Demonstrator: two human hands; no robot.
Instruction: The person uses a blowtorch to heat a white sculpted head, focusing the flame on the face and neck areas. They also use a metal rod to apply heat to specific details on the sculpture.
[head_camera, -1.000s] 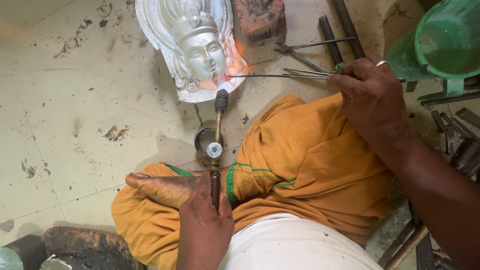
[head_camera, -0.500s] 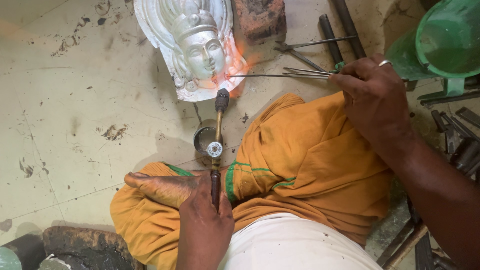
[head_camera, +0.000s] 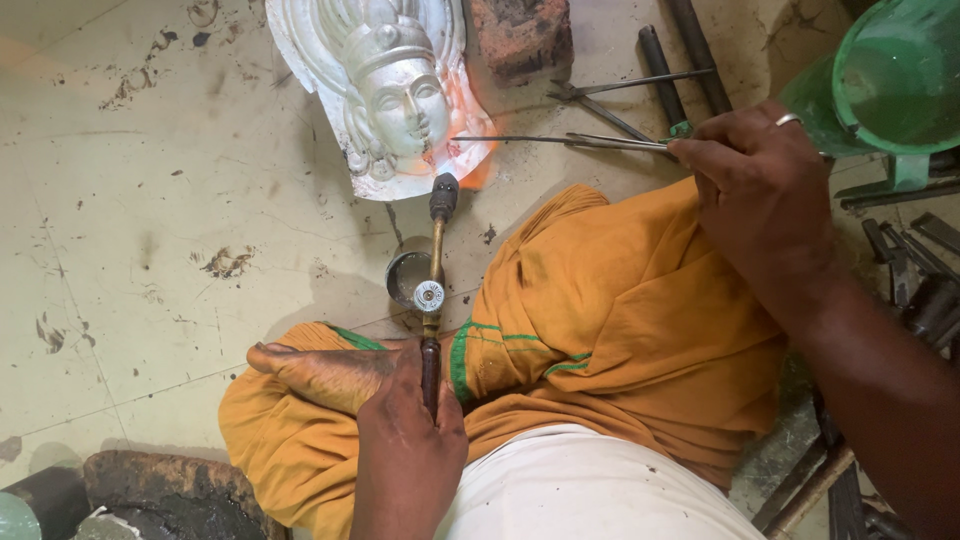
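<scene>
A silver embossed metal plate with a crowned face (head_camera: 385, 95) lies on the floor ahead of me. My left hand (head_camera: 408, 450) grips the handle of a brass gas torch (head_camera: 433, 280), whose nozzle points at the plate's lower right edge, where an orange flame glows. My right hand (head_camera: 762, 190) holds long thin metal tweezers (head_camera: 565, 141) with their tips at the heated spot beside the face. My legs are folded under an orange cloth (head_camera: 620, 320), and a bare foot rests next to my left hand.
A small round metal cup (head_camera: 405, 275) sits under the torch. A brick (head_camera: 520, 35) lies behind the plate. Tongs and dark rods (head_camera: 640, 85) lie at the back right, a green plastic jug (head_camera: 890, 75) at the far right, and more tools along the right edge.
The flame at the plate's lower right edge has shifted slightly. Both hands hold their tools in nearly the same place.
</scene>
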